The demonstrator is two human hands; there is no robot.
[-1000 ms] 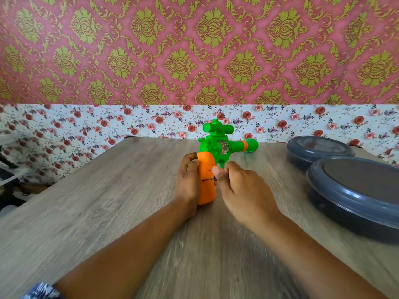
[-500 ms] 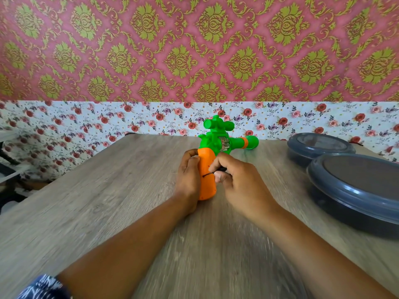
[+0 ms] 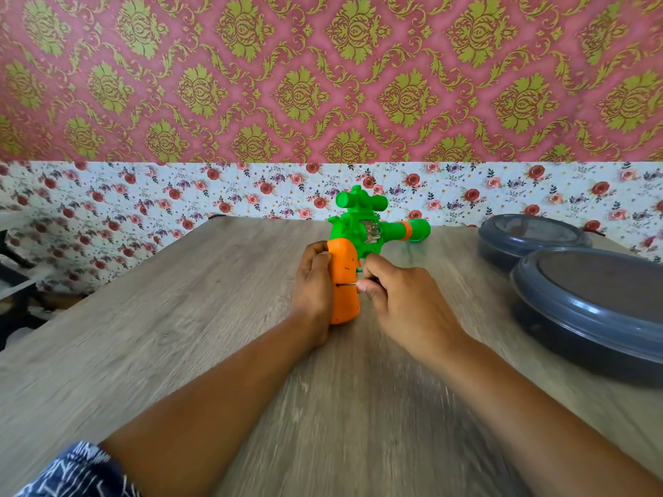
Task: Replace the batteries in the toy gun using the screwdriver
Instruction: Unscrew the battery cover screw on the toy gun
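Observation:
A green toy gun (image 3: 362, 227) with an orange grip (image 3: 343, 281) lies on the wooden table (image 3: 179, 335), barrel pointing right. My left hand (image 3: 313, 285) clasps the orange grip from its left side. My right hand (image 3: 401, 299) pinches a small screwdriver (image 3: 349, 284), whose thin metal shaft runs leftward with its tip touching the grip's side near a seam. The screwdriver's handle is mostly hidden inside my fingers.
Two dark grey round lidded containers stand at the right: a big near one (image 3: 592, 313) and a smaller one (image 3: 531, 238) behind it. The papered wall (image 3: 323, 102) rises just behind the table's far edge. Dark clutter lies beyond the table's left edge.
My right hand has shifted and turned slightly with the screwdriver still against the orange grip. The left hand keeps its hold on the gun.

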